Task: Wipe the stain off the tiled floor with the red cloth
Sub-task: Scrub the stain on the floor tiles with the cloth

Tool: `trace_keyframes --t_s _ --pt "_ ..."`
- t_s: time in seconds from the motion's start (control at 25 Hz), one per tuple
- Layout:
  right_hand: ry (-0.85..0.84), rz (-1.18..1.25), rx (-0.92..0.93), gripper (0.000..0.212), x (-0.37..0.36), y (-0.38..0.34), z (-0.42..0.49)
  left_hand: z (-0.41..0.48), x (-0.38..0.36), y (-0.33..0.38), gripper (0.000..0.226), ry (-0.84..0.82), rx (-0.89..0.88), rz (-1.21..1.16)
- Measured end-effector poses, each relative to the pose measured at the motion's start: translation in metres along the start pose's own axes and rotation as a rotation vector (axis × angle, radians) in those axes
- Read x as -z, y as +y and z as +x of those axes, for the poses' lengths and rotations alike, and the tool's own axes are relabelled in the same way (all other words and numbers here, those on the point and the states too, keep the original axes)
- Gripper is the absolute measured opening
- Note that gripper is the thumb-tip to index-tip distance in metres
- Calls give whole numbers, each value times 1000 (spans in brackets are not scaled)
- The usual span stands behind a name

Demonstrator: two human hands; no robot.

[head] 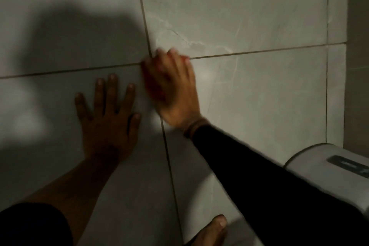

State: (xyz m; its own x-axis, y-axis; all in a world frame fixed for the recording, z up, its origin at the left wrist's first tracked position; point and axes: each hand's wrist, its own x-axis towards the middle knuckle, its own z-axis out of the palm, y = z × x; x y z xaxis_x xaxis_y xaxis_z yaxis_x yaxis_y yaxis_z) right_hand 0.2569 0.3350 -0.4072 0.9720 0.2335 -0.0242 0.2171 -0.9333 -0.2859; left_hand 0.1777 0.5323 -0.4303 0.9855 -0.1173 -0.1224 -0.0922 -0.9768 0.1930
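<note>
My right hand [174, 88] is blurred with motion and presses down on the pale grey tiled floor [249, 16], right where two grout lines cross. Red cloth [153, 84] shows under its palm and along its left edge, mostly hidden by the hand. My left hand [107, 118] lies flat on the tile just to the left, fingers spread, holding nothing. No stain can be made out; the spot under the right hand is covered.
A white rounded appliance [323, 168] stands at the right edge, beside a wall [357, 66]. A bare foot [211, 231] rests on the floor at the bottom centre. A dark shadow falls over the left tiles.
</note>
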Motion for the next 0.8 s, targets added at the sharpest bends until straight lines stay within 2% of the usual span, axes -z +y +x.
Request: trace_keyframes --t_s 0.08,0.2,0.28,0.4,0.48,0.56,0.68,0.8 --pt "-105 14 103 58 -1 -20 -87 1 2 0 73 -14 3 -10" --pt "-301 -22 9 75 30 18 -180 0 3 1 74 -28 15 -10" --pt "-237 -70 -152 74 42 69 -160 0 4 1 73 -20 9 -6" --pt "-15 -53 -431 76 47 114 -51 -1 5 2 72 -6 -3 6" --pt "82 -44 -435 79 36 101 -2 0 4 0 72 -16 -4 17" --pt "63 -27 -310 81 18 62 -19 1 7 3 72 -30 8 16" --pt "-71 155 -182 69 13 -11 -116 -2 18 8 72 -63 10 21" --pt "-227 448 -230 50 39 -44 -173 4 45 17 75 -254 14 24"
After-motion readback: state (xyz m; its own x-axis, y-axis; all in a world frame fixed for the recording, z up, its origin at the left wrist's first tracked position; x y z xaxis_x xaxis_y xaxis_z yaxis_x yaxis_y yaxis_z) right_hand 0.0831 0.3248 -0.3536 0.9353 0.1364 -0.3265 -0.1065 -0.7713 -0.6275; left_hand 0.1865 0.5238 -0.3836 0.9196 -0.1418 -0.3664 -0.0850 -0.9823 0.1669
